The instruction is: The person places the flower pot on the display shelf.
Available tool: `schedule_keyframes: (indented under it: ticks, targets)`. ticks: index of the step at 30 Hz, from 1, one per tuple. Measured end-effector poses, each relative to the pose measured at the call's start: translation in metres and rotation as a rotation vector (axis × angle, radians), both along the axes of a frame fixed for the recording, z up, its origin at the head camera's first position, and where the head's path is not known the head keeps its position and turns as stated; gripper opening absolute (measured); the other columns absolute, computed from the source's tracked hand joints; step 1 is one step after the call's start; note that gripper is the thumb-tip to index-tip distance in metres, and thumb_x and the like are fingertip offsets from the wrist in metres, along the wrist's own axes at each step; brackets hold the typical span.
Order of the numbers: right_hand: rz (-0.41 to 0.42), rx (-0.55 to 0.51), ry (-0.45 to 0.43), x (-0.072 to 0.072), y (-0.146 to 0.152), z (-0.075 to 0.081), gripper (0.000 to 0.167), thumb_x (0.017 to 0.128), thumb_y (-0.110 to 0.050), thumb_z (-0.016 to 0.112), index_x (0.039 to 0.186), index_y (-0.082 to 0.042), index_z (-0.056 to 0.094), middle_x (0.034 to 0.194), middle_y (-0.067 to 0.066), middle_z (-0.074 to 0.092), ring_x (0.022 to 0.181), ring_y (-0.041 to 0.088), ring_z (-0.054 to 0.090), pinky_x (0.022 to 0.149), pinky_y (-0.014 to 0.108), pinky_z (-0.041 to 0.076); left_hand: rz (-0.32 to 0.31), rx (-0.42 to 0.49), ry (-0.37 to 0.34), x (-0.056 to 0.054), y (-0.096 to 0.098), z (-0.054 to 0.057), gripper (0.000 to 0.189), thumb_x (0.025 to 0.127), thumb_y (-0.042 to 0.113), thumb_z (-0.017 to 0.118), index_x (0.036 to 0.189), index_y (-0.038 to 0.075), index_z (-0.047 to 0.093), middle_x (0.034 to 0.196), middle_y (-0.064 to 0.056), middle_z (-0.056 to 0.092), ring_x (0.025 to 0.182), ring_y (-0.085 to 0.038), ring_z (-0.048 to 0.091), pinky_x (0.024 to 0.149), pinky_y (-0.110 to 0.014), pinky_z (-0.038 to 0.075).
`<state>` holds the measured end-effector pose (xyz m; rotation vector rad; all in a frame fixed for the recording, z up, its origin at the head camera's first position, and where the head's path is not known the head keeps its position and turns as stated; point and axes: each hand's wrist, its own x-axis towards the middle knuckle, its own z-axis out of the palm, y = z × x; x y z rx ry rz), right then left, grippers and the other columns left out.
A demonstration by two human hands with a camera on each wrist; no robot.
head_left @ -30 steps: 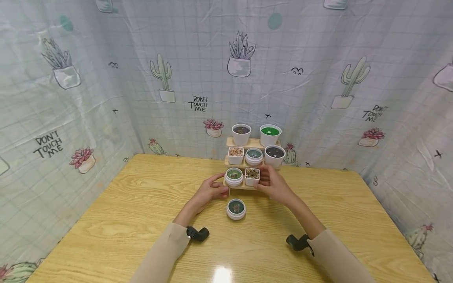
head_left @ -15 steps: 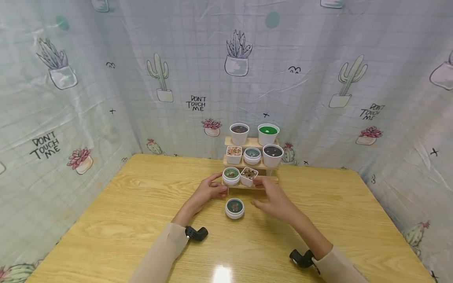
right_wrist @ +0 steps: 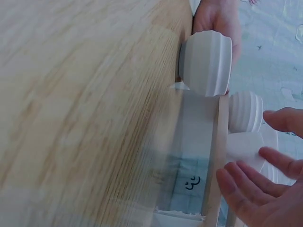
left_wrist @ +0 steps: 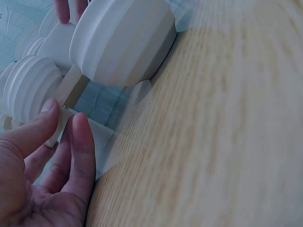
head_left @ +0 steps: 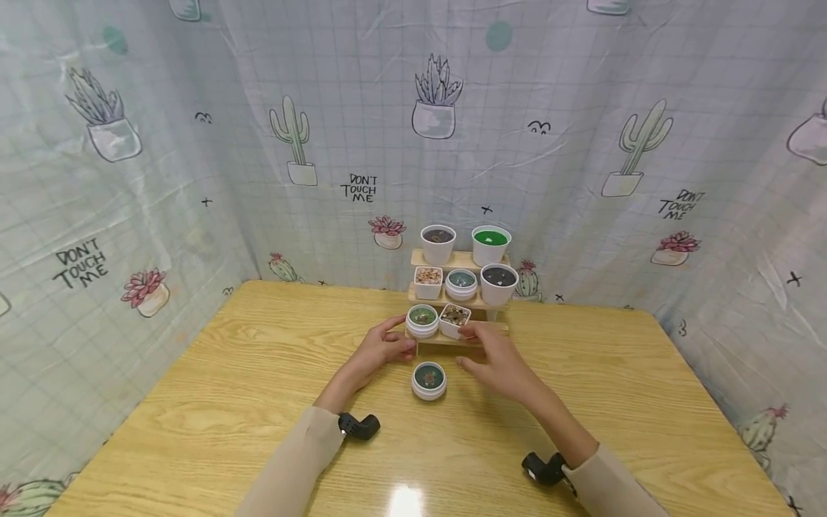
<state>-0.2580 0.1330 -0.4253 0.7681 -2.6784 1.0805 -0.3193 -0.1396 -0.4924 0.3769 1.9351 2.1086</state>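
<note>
A three-tier wooden stand (head_left: 499,327) bears small white pots. My left hand (head_left: 381,346) is at the left end of its lowest shelf; in the left wrist view the thumb and fingers pinch the shelf's end. Right beside that hand sits a round ridged pot (head_left: 422,322) with a green top. Touching distance from it, a square pot (head_left: 454,317) filled with pebbles stands turned at an angle. My right hand (head_left: 499,362) has its index fingertip at this square pot's right side, thumb apart, fingers loosely bent. Another round pot (right_wrist: 206,64) stands on the table before the stand.
On the middle shelf are a square pot (head_left: 428,283), a round ridged pot (head_left: 461,284) and a dark-filled cup (head_left: 498,284). Two cups, one grey-filled (head_left: 437,245) and one green-filled (head_left: 491,245), top the stand. A printed curtain (head_left: 362,108) hangs behind the wooden table (head_left: 271,345).
The right hand has loosened from around the square pot and drawn down toward me. The square pot has turned and shifted left, close to the round pot. The left hand has stayed put.
</note>
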Motion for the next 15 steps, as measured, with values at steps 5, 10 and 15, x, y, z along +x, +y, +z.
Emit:
schedule_keyframes:
  ticks: [5,10,15]
  targets:
    - [-0.046,0.017,-0.015,0.002,-0.002,0.0,0.049,0.091,-0.014,0.077,0.134,-0.002,0.06,0.133,0.016,0.066,0.123,0.034,0.063,0.106,0.052,0.053,0.002,0.003,-0.001,0.0,0.0,-0.001,0.073,0.098,0.001,0.066,0.161,0.005,0.03,0.098,-0.004,0.072,0.085,-0.012,0.071,0.081,-0.027,0.063]
    - [0.051,-0.05,0.014,0.002,-0.005,-0.003,0.038,0.086,-0.006,0.08,0.121,0.0,0.065,0.118,0.018,0.07,0.109,0.036,0.068,0.095,0.047,0.06,0.0,0.002,0.001,0.0,-0.001,-0.002,0.072,0.098,0.001,0.067,0.161,0.006,0.031,0.098,-0.004,0.072,0.085,-0.013,0.071,0.082,-0.028,0.063]
    - [0.257,-0.153,-0.158,0.003,-0.011,-0.008,0.053,0.084,-0.009,0.085,0.13,0.003,0.06,0.127,0.026,0.064,0.117,0.043,0.065,0.096,0.046,0.061,-0.008,0.002,0.002,-0.001,-0.001,-0.003,0.071,0.099,0.005,0.068,0.16,0.008,0.034,0.1,-0.005,0.073,0.088,-0.014,0.071,0.083,-0.028,0.063]
